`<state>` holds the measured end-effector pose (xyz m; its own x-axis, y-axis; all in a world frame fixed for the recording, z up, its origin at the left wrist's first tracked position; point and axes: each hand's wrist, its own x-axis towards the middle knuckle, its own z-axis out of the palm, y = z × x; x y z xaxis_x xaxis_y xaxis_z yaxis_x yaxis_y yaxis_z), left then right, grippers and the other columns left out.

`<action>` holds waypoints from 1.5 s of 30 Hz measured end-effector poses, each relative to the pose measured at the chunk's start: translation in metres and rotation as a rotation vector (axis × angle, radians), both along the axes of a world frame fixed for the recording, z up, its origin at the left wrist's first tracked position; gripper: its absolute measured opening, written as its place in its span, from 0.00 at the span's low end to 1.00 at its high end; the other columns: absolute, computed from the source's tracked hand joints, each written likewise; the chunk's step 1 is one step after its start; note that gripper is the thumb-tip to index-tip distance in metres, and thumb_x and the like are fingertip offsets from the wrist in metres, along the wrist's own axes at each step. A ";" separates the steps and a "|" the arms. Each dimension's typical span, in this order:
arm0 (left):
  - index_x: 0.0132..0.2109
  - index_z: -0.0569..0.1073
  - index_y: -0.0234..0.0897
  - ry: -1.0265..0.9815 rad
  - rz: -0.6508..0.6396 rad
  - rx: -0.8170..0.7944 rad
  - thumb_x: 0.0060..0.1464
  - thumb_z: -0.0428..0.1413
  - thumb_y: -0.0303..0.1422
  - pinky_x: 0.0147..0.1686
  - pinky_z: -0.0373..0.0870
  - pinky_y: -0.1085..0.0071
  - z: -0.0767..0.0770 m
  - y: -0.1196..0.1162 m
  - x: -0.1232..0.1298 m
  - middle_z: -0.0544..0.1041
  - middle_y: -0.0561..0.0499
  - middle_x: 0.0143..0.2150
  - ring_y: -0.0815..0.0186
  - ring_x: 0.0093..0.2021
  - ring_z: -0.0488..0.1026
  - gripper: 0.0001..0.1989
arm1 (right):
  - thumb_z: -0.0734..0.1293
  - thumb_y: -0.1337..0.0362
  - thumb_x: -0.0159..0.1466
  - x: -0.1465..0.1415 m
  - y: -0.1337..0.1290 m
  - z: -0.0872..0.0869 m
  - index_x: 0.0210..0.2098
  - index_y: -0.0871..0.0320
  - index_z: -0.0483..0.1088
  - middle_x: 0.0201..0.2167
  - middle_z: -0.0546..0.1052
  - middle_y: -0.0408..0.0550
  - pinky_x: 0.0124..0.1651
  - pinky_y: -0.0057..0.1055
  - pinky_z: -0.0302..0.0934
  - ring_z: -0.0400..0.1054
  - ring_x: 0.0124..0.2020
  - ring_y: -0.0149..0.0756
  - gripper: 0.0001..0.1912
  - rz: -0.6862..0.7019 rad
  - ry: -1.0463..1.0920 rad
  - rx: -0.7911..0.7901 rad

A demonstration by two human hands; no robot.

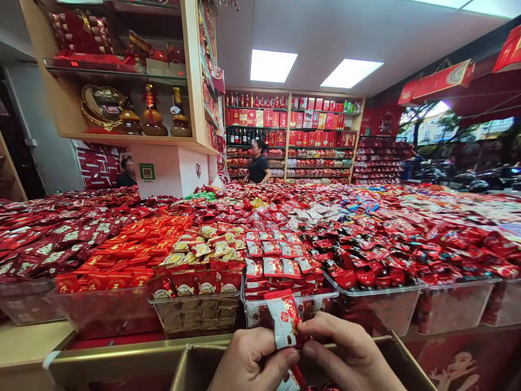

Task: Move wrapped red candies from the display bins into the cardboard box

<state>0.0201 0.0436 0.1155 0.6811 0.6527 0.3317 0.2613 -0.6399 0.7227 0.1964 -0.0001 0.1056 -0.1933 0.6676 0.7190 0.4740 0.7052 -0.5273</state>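
A small red-and-white wrapped candy packet point(284, 320) is held upright above an open cardboard box point(194, 363). My left hand point(253, 359) is closed on the packet's lower left side, thumb in front. My right hand point(345, 347) pinches its right edge between thumb and fingers. Part of a second red-and-white packet point(290, 381) shows below my left thumb; whether a hand holds it I cannot tell. Just beyond, a clear plastic bin point(248, 312) holds rows of matching red-and-white packets point(272, 266).
Similar bins stand on both sides, with orange-red packets point(130, 277), cream-and-gold packets point(203, 248) and dark red packets point(366, 277). A gold counter edge point(122, 355) runs before them. Behind are a white pillar point(163, 174), shelves point(290, 130) and a person in dark clothing point(258, 167).
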 end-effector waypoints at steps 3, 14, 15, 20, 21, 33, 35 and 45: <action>0.27 0.76 0.34 -0.063 0.009 -0.019 0.53 0.48 0.41 0.25 0.60 0.76 0.002 -0.002 0.000 0.70 0.50 0.21 0.69 0.22 0.62 0.18 | 0.62 0.70 0.57 0.000 0.000 -0.001 0.40 0.53 0.67 0.26 0.73 0.41 0.27 0.20 0.62 0.67 0.25 0.26 0.12 -0.008 0.006 -0.013; 0.29 0.76 0.36 -0.074 -0.082 -0.041 0.54 0.46 0.41 0.29 0.62 0.74 0.008 -0.004 -0.001 0.72 0.48 0.23 0.67 0.25 0.66 0.19 | 0.60 0.75 0.57 0.003 0.001 -0.001 0.49 0.52 0.61 0.28 0.69 0.45 0.28 0.22 0.62 0.64 0.28 0.28 0.22 0.056 -0.136 0.163; 0.30 0.76 0.36 -0.064 -0.090 -0.021 0.54 0.46 0.40 0.29 0.62 0.75 0.008 -0.003 -0.001 0.72 0.48 0.24 0.66 0.26 0.67 0.18 | 0.60 0.75 0.57 0.003 0.001 0.000 0.49 0.52 0.61 0.28 0.69 0.45 0.27 0.22 0.61 0.63 0.28 0.28 0.22 0.055 -0.147 0.168; 0.32 0.75 0.34 0.029 -0.095 0.083 0.56 0.44 0.37 0.31 0.62 0.75 0.004 0.001 -0.003 0.74 0.46 0.27 0.65 0.29 0.69 0.18 | 0.60 0.76 0.57 0.002 0.000 0.001 0.46 0.55 0.64 0.25 0.68 0.45 0.27 0.22 0.61 0.62 0.26 0.27 0.19 0.027 -0.166 0.182; 0.33 0.75 0.33 0.055 -0.096 0.104 0.57 0.43 0.37 0.31 0.62 0.76 0.002 0.002 -0.004 0.74 0.45 0.27 0.66 0.29 0.69 0.18 | 0.60 0.76 0.57 0.002 0.000 0.002 0.46 0.55 0.64 0.25 0.68 0.45 0.27 0.22 0.61 0.62 0.26 0.27 0.18 0.028 -0.167 0.179; 0.30 0.73 0.36 -0.022 -0.067 0.146 0.56 0.44 0.37 0.27 0.61 0.78 -0.001 0.004 -0.002 0.72 0.51 0.24 0.69 0.26 0.66 0.16 | 0.60 0.78 0.56 0.004 0.003 -0.003 0.52 0.53 0.59 0.28 0.68 0.47 0.28 0.25 0.61 0.62 0.28 0.29 0.26 0.035 -0.143 0.232; 0.31 0.73 0.35 0.001 -0.053 0.087 0.56 0.44 0.37 0.28 0.60 0.78 -0.002 0.004 -0.001 0.72 0.52 0.25 0.70 0.26 0.65 0.16 | 0.59 0.78 0.57 0.004 0.003 -0.004 0.52 0.53 0.59 0.29 0.68 0.48 0.29 0.25 0.61 0.62 0.29 0.29 0.25 0.037 -0.121 0.209; 0.27 0.69 0.34 0.071 -0.029 -0.005 0.56 0.43 0.38 0.26 0.56 0.78 -0.001 0.003 0.000 0.62 0.56 0.22 0.72 0.24 0.57 0.17 | 0.60 0.79 0.56 0.005 0.006 -0.011 0.51 0.53 0.60 0.31 0.68 0.47 0.30 0.27 0.60 0.61 0.31 0.30 0.25 0.012 -0.109 0.174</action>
<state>0.0198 0.0461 0.1142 0.7217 0.6339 0.2782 0.2935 -0.6441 0.7064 0.2017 0.0058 0.0949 -0.2838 0.5319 0.7978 0.5123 0.7875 -0.3428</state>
